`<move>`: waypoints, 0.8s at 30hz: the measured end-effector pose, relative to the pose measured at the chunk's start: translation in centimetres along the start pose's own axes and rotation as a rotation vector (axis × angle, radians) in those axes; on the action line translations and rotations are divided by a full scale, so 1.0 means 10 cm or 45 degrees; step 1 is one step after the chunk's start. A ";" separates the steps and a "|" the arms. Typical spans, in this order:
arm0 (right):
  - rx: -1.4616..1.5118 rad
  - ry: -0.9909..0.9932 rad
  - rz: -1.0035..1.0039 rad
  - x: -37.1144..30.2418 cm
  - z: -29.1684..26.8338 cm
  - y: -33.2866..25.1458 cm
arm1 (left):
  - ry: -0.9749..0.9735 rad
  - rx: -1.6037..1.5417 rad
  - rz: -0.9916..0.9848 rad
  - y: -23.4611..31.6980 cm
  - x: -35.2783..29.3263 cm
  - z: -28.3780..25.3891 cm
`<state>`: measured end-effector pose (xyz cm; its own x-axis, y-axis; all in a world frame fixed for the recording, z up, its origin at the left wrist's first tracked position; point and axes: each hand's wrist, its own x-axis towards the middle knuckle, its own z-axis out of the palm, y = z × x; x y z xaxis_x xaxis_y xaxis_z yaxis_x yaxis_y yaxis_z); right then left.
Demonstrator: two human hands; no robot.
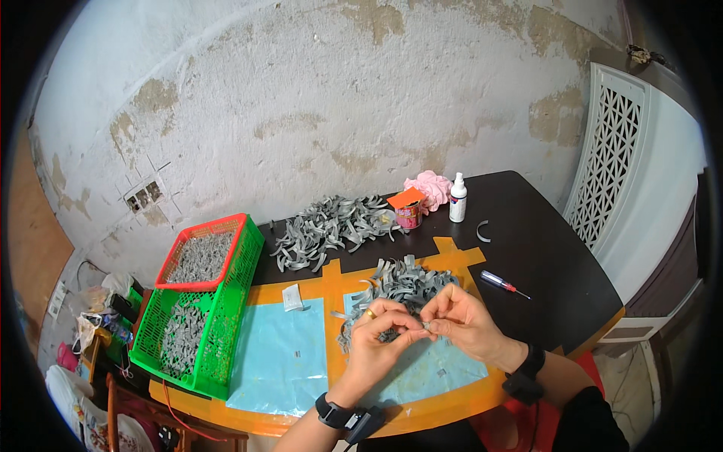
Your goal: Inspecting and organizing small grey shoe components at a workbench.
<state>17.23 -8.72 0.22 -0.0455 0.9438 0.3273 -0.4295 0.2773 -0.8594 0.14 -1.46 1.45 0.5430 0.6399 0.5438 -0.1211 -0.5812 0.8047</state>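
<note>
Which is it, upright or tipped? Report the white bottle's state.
Upright: the white bottle stands on the dark table with its narrow top pointing up.

Honestly, can't make out any actual words or numbers here. Closest thing is the pink and dark can [409, 219], which has a busy printed wrap, too small to read. Just right of that can, the white spray bottle [458, 202] has a label [457, 210] with dark and coloured marks, but it's way too tiny too.
</note>
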 end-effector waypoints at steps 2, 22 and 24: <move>-0.068 0.009 -0.028 0.00 -0.02 -0.01 | -0.004 0.025 -0.037 0.01 0.00 0.01; -0.262 -0.098 0.102 0.02 -0.11 -0.11 | -0.317 -0.045 -0.013 0.06 0.04 -0.07; -0.260 -0.090 0.241 0.01 -0.11 -0.13 | -0.305 0.054 0.055 0.06 0.03 -0.07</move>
<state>18.75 -8.79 0.90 -0.1732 0.9694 0.1738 -0.2171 0.1345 -0.9668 -0.32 -1.21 2.26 0.7204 0.4795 0.5011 -0.1161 -0.6289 0.7688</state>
